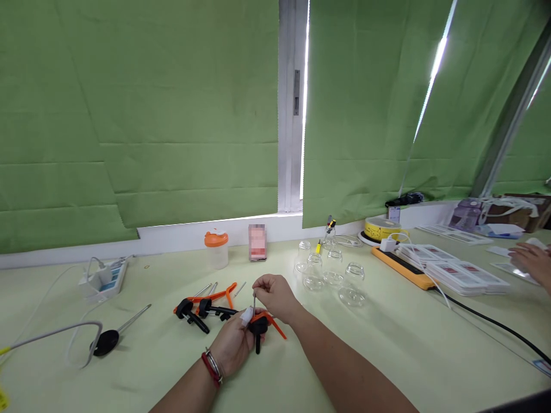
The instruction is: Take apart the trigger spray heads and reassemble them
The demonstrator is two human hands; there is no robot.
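Near the front middle of the table, my left hand point(236, 343) is closed around a black and orange plastic piece point(259, 326), which has a short black stem pointing down and an orange arm sticking out to the right. White wrapping covers one of its fingertips. Just above, my right hand point(275, 295) pinches the top of a thin metal rod point(254, 302), held upright over the piece. Whether the rod sits inside it, I cannot tell. Left of my hands lie similar black and orange pieces point(189, 312), with several metal rods point(240, 289) beside and behind them.
At the back stand an orange-lidded cup point(216, 252) and a phone point(257, 243). Several glass jars point(352, 287) stand right of my hands, before an orange power strip point(404, 268). A black disc with a rod point(107, 342) lies left. Another person's hand point(534, 261) is far right.
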